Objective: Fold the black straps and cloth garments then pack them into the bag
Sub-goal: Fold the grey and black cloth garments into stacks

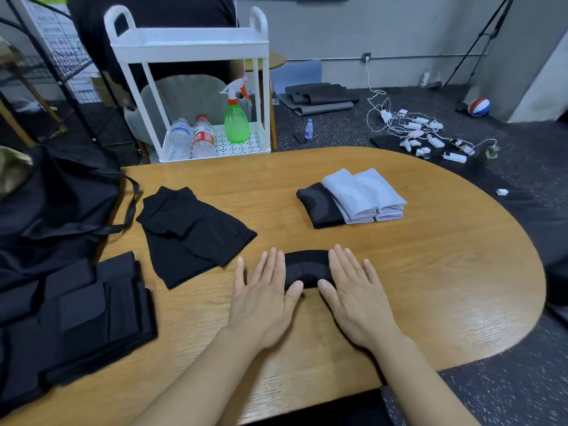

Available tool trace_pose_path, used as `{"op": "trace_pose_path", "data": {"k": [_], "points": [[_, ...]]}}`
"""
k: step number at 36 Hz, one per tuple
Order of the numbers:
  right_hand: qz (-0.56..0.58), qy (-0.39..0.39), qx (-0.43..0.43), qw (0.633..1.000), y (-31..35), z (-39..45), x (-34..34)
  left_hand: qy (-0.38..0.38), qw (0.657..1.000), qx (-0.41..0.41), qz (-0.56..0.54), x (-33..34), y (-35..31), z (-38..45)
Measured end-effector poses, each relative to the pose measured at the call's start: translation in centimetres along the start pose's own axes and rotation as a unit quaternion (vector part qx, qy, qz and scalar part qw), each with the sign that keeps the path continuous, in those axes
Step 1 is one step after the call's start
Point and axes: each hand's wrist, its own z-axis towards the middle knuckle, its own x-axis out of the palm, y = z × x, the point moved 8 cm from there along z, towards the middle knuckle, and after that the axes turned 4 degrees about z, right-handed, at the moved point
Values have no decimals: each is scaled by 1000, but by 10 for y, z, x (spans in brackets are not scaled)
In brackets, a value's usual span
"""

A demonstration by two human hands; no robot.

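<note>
Both hands, left hand [262,298] and right hand [356,298], lie flat, fingers straight, pressing ends of folded black cloth [305,267] on wooden table [430,272], black bag [55,204] far left.

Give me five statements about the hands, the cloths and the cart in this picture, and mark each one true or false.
1. Both hands, left hand and right hand, lie flat with straight fingers on a small black cloth. True.
2. The grey folded cloths are already inside the black bag. False: they sit on the table, beside a folded black piece.
3. A green spray bottle stands on the white cart. True.
4. The right hand holds a water bottle. False: it presses the cloth.
5. The black shorts lie right of the hands. False: left.
</note>
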Motion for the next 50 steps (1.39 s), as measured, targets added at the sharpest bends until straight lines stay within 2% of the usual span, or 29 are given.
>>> {"op": "trace_pose_path", "data": {"k": [3, 7, 9, 11, 16, 21, 26, 29, 34, 37, 40, 45, 47, 50], "points": [[45, -6, 31, 999, -5, 0, -5, 19, 999, -17, -35, -6, 10, -1], [108, -87, 82, 987, -15, 0, -25, -43, 991, -68, -104, -23, 18, 8], [129, -135, 106, 977, -18, 1, -37, -74, 988, -101, -91, -32, 21, 16], [144, -149, 147, 967, -22, 6, -43, -84, 984, -140, -72, -38, 24, 23], [88, -89, 246, 961, -29, 20, -45, -8, 973, -222, -60, -34, 31, 34], [88, -15, 288, 953, -31, 31, -39, 66, 959, -256, -101, -26, 36, 43], [157, 29, 303, 940, -31, 36, -37, 73, 958, -255, -107, -27, 33, 49], [207, 28, 307, 929, -32, 30, -40, 57, 960, -243, -127, -32, 31, 48], [277, -31, 306, 910, -34, 20, -50, 25, 944, -210, -252, -44, 26, 52], [287, -73, 294, 909, -33, 19, -60, 6, 901, -211, -378, -51, 24, 53], [273, -120, 261, 918, -30, 21, -74, -4, 865, -212, -454, -59, 23, 61], [280, -206, 247, 904, -31, 28, -88, 36, 793, -226, -565, -65, 16, 85], [276, -234, 250, 898, -34, 33, -90, 38, 796, -211, -566, -67, 15, 99], [232, -269, 240, 903, -36, 44, -93, 2, 830, -169, -532, -75, 15, 125]]}}
